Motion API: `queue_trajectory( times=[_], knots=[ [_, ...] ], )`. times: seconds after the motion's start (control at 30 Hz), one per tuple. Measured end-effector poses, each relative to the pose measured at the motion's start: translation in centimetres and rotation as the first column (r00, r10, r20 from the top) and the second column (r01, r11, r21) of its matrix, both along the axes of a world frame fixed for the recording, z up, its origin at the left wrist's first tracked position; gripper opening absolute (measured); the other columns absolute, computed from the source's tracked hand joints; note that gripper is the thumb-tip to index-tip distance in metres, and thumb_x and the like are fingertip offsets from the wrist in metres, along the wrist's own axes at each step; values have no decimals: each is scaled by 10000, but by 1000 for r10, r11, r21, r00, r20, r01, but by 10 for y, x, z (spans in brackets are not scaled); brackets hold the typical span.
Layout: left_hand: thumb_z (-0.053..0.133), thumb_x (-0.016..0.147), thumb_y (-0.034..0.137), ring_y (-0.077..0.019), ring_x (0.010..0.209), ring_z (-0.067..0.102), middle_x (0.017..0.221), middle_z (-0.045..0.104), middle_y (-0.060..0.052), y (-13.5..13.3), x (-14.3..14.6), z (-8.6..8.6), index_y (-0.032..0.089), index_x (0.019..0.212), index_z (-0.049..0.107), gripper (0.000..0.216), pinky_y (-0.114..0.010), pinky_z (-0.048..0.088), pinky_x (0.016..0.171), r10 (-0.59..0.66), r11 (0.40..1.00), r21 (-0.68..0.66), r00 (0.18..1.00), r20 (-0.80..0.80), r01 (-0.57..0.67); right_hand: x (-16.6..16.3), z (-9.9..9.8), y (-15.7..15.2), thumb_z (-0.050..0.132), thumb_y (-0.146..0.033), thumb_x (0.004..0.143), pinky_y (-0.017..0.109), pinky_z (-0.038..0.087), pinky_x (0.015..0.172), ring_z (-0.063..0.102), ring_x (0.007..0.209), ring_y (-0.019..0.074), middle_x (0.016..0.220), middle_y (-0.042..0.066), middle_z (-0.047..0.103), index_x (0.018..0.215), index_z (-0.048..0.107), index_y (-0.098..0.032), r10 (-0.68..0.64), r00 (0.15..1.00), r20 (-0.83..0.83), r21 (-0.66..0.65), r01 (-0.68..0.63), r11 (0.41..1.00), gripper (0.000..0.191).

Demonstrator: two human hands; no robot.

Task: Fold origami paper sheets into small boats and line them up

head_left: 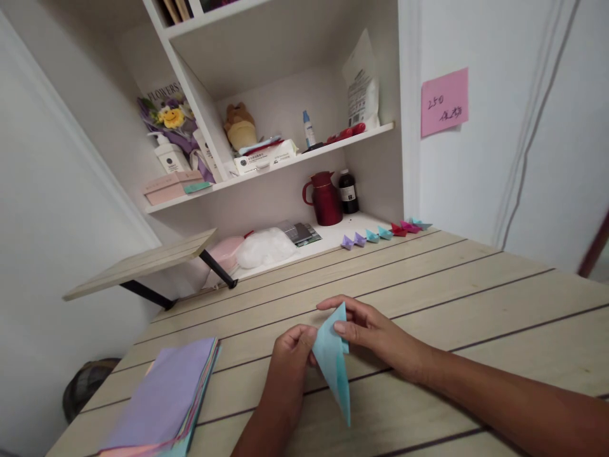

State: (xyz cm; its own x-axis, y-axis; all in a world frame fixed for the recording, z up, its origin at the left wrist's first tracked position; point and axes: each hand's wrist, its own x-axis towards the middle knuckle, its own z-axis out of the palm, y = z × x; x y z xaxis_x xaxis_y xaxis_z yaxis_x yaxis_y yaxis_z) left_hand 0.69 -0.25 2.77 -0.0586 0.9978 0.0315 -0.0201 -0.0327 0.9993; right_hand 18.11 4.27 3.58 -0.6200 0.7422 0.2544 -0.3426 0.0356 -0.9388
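A light blue sheet of folded paper [334,358], creased into a pointed, roughly triangular shape, is held up just above the wooden table. My left hand [295,349] pinches its left corner between thumb and fingers. On the other side, my right hand [368,327] grips the upper right edge, thumb on the near face and fingers behind the paper. Part of the right fingers is hidden by the sheet. One long tip of the paper hangs down toward me.
A stack of coloured paper [164,393] lies at the left, purple on top. Several small folded paper pieces [372,235] line the table's back edge. Behind stand a red jug [327,200], a dark bottle [349,193] and a small raised shelf [143,260]. A pink note [445,101] hangs on the wall.
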Motion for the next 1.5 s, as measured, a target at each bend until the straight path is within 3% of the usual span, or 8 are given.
queue_trajectory(
  times=[0.13,0.33,0.6,0.73,1.0,1.17,1.4,1.5],
  knots=[
    [664,751,466,-113,511,393,498,466,46,-1,4,1,162,656,637,320,-236,295,531,70,997,30,977,-200,-65,-2,-9,8,683,-386,798,261,409,630,521,672,130,737,-23,559,1102,583,-196,-100,994,54,4,100,995,372],
    [586,799,521,-142,578,463,544,525,12,5,-2,-4,172,630,607,388,-251,349,600,22,998,61,973,-230,-8,-2,-22,21,704,-342,763,261,363,620,489,646,125,711,-34,550,1054,566,-174,-177,983,51,-1,178,984,363],
    [690,743,470,-152,602,522,597,599,-11,12,-8,-12,154,771,665,318,-274,403,657,-27,998,58,998,-65,30,0,-17,25,713,-365,750,259,344,601,475,637,123,721,-32,533,1052,574,-170,-268,963,7,22,268,963,385],
    [766,658,445,-149,556,525,538,599,-10,13,-7,-15,148,759,690,323,-269,395,611,24,999,31,1000,3,-24,0,-15,23,730,-393,732,260,359,598,484,632,123,718,-29,543,1019,594,-174,-268,963,6,13,268,963,386],
    [745,701,375,-128,568,479,553,581,1,4,-3,-2,142,712,708,236,-247,360,598,36,999,2,998,-49,-36,0,-10,15,698,-423,787,257,405,600,519,640,121,705,-22,570,989,616,-183,-187,982,-9,42,187,981,324],
    [746,730,384,-114,599,447,553,495,25,4,-9,-1,144,639,637,279,-243,384,652,23,1000,2,965,260,-24,4,2,13,508,-540,892,292,458,596,583,617,132,795,21,611,990,639,-187,-216,975,-53,9,217,976,389],
    [787,703,369,-87,576,389,597,492,28,1,-10,6,133,685,640,278,-218,369,630,-8,999,-32,933,360,21,3,5,10,666,-442,805,295,458,654,595,793,173,933,29,592,1085,576,-234,-175,984,-22,50,176,983,360],
    [789,702,366,-87,586,387,628,505,23,0,-10,5,130,722,658,270,-217,368,639,-13,998,-46,934,357,32,4,8,8,689,-409,790,278,428,647,530,748,152,825,-1,530,911,587,-226,-241,969,-47,132,245,961,242]
  ],
)
